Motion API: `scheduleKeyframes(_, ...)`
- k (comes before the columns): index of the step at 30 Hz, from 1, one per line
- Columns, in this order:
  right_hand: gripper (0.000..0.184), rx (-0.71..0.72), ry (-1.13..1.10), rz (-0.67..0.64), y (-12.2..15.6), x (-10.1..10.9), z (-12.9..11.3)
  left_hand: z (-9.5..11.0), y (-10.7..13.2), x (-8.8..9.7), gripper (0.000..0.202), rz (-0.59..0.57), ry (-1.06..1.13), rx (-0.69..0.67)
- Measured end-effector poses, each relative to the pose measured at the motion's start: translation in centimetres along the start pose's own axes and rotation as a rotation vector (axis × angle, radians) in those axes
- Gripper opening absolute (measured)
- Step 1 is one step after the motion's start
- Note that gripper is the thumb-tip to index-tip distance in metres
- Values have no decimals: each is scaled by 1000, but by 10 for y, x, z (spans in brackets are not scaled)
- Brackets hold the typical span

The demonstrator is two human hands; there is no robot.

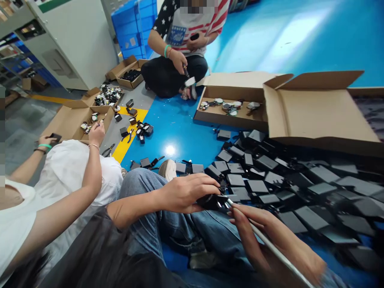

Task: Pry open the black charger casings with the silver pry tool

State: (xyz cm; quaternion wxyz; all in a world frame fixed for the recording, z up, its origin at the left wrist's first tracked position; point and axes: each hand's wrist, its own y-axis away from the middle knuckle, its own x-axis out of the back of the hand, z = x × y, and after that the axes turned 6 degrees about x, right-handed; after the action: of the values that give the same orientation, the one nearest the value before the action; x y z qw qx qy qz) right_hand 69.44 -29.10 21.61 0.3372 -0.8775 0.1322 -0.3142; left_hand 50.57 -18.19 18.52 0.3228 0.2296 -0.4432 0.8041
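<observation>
My left hand (186, 193) is closed around a small black device (211, 201) held over my lap. My right hand (264, 236) grips a long thin silver tool (270, 248) like a pen, with its tip touching the black device. I sit on a blue floor in jeans. A large heap of flat black adapter casings (285, 180) lies just beyond my hands, to the right.
An open cardboard box (318, 112) and a shallower box with round parts (231, 108) stand behind the heap. A person in white sits at my left, reaching toward a box (72, 120). Another person sits opposite holding a tool. Loose black parts and pliers (132, 132) litter the floor.
</observation>
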Motion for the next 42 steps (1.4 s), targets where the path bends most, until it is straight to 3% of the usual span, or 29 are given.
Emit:
scheduleKeyframes(7,14,84,81,-9,-4,-2,-13,0,2,3,58,33,151,33)
scheduleKeyframes(20,6,104,82,30,-5,6,-16,0,1,3,66,11,228,42)
scheduleKeyframes(26,3,111,144,-27,-4,6,-15,0,1,7,61,-33,202,96)
scheduleKeyframes(42,11,8,133,-99,-1,0,-13,-2,4,8,55,-68,106,58)
